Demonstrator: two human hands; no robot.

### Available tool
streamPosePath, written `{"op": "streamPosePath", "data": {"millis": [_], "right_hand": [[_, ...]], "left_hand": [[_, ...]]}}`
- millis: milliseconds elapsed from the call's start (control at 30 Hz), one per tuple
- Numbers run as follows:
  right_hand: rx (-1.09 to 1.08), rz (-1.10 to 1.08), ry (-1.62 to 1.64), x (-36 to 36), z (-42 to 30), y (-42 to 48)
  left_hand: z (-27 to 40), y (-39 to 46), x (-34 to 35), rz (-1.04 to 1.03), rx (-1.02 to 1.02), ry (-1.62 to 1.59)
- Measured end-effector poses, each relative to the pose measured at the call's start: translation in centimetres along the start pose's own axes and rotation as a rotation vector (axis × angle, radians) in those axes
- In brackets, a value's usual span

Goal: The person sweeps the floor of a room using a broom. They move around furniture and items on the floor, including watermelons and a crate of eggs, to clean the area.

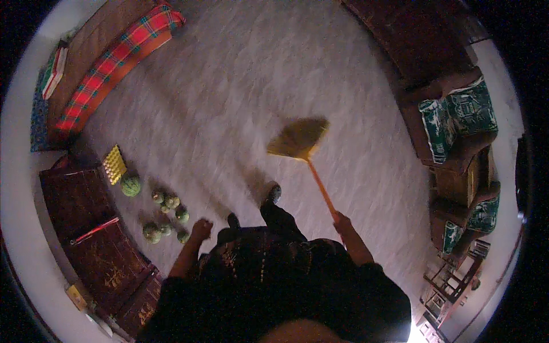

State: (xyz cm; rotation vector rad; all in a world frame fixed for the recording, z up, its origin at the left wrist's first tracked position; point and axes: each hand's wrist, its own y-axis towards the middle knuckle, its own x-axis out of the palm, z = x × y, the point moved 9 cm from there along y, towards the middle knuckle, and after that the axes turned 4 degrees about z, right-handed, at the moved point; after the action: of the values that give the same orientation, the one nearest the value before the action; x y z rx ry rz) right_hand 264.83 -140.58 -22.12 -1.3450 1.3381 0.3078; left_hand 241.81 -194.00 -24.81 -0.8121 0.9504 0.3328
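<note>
My right hand [343, 224] grips the orange handle of a broom [321, 184]. The broom reaches forward, and its flared yellowish head [299, 139] is over the grey floor, the bristles spread wide. Whether the bristles touch the floor I cannot tell. My left hand [202, 229] hangs at my left side with its fingers curled in and nothing visible in it. Nearest to it is a loose group of green gourds or melons [152, 233] on the floor. One of my feet [275, 194] is stepped forward, below the broom head.
A striped watermelon [131, 186] lies against a yellow egg tray [114, 164]. On the left, a dark wooden chest [81, 193] carries a red stick-like object [95, 230]. A bench with red plaid cloth [109, 64] stands ahead left. Brown seats with green cushions [472, 105] line the right.
</note>
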Motion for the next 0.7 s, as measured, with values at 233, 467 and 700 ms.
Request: {"op": "streamPosePath", "data": {"millis": [233,467,700], "right_hand": [[0.943,0.116,0.757,0.7,13.4,-16.3],[0.941,0.205,0.785,-4.3,9.9,-12.9],[0.559,0.193,0.437,-13.8,-3.4,2.8]], "left_hand": [[8.4,11.8,-17.8,0.298,0.205,-0.32],[1.8,10.7,-13.0,-0.104,-0.32,-0.446],[-6.5,12.4,-10.4,-0.346,-0.105,-0.232]]}}
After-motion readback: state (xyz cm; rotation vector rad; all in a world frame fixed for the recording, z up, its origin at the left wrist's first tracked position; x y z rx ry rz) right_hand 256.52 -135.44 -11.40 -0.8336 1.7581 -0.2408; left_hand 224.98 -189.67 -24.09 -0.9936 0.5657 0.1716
